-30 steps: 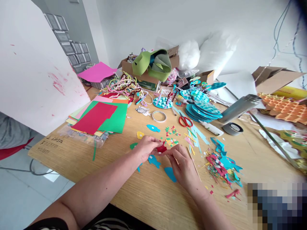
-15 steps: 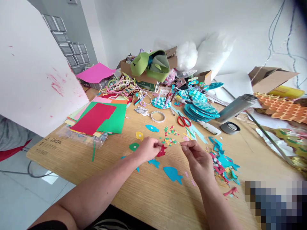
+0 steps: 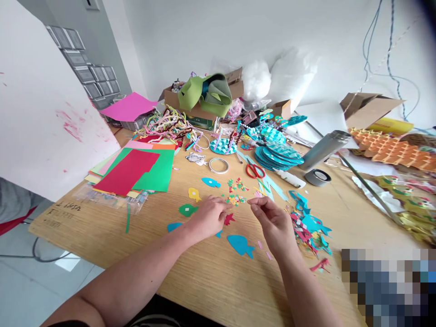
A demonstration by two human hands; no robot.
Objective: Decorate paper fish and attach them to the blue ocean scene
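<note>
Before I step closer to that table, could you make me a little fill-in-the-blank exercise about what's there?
The spiky red cutout lies between the right hand and the ____ hand.
The large blue cutout is shaped like a ____.
The green cutout bears a small ____ square.
The scissors have ____ handles.

Missing words: left; fish; white; red.

One head camera looks forward and down — near, across the table (image 3: 204, 277).
</note>
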